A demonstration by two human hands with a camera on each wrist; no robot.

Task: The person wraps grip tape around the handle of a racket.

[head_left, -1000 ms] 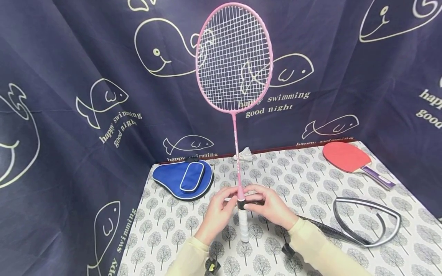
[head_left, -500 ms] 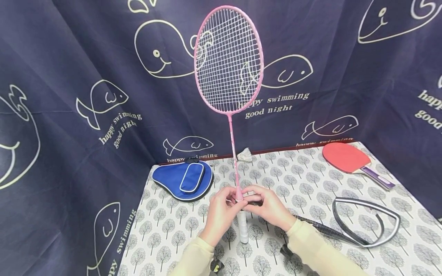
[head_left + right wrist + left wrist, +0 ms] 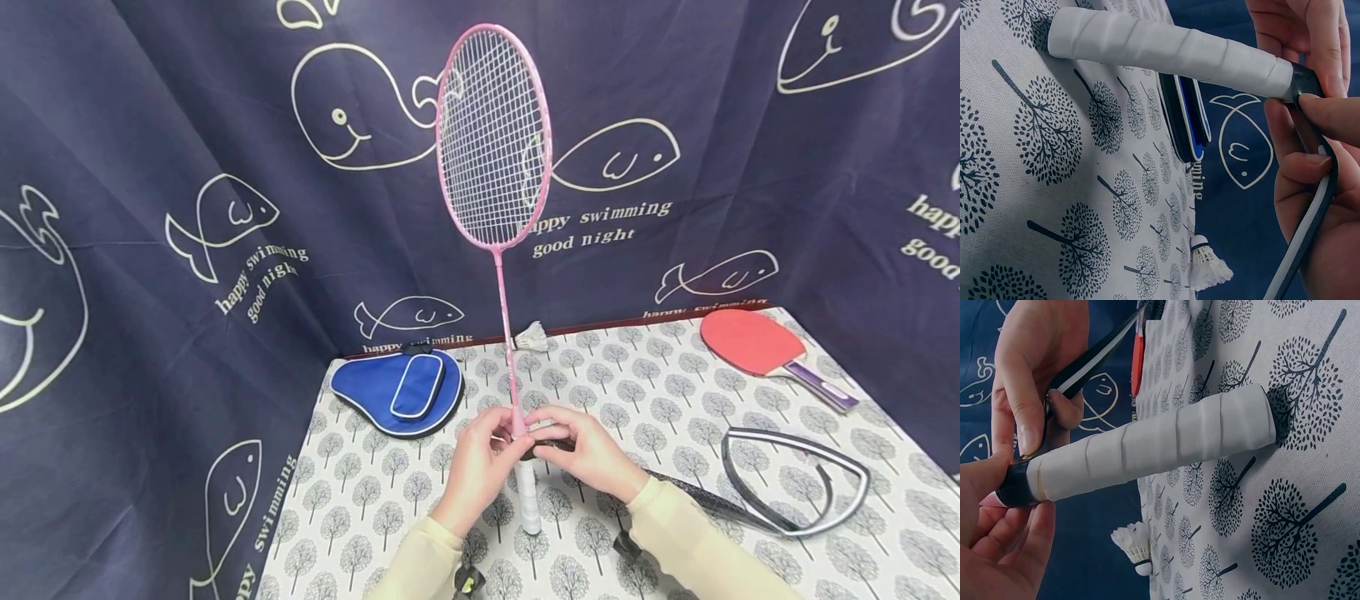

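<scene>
A pink badminton racket (image 3: 493, 137) stands upright with the butt of its white-wrapped handle (image 3: 528, 500) on the table. Black tape (image 3: 1016, 484) rings the top of the handle. My left hand (image 3: 476, 471) grips the handle top from the left, thumb on the black tape. From the right, my right hand (image 3: 592, 454) pinches a black strip with a white edge (image 3: 1310, 231) against the same spot. The strip trails off to the right across the table. In the left wrist view the white handle (image 3: 1160, 447) leans on the tree-print cloth.
The tree-print table (image 3: 660, 392) holds a blue paddle case (image 3: 397, 389) at the back left, a white shuttlecock (image 3: 532, 336) behind the racket, a red table-tennis paddle (image 3: 757, 342) at the back right and a black-and-white band loop (image 3: 798, 483) on the right. A dark whale-print curtain (image 3: 150, 167) hangs behind.
The racket has turned about its shaft, so its head now looks narrower and sits slightly lower. Both hands stayed at the handle top, shifting their fingers a little.
</scene>
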